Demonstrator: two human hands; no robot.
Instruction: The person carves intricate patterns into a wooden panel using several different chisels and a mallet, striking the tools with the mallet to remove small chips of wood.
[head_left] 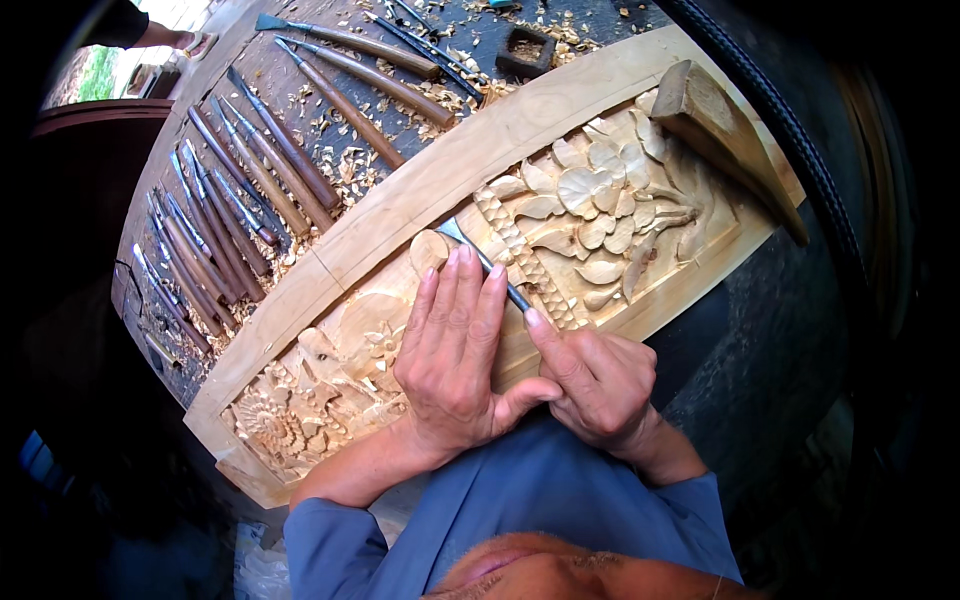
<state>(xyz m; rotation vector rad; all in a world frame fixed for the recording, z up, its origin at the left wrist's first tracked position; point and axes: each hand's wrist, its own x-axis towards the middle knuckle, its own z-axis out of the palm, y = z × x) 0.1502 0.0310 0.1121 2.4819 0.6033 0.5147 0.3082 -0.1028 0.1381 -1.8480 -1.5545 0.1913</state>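
Note:
A long pale wood panel lies at a slant before me, carved in relief with flowers and leaves. My right hand is closed around the handle of a chisel. Its flat flared blade points away and to the left, resting at a recess by the panel's far border. On the carved wood lies my left hand, fingers stretched out together, fingertips beside the chisel's shaft. Just beyond them is a smooth rounded raised shape. The chisel handle's rear is hidden in my right hand.
Beyond the panel, several chisels with wooden handles lie on a dark worktop among wood shavings. A heavy wooden mallet-like block rests on the panel's right end. Nearby sit a small dark square box and a black braided cable.

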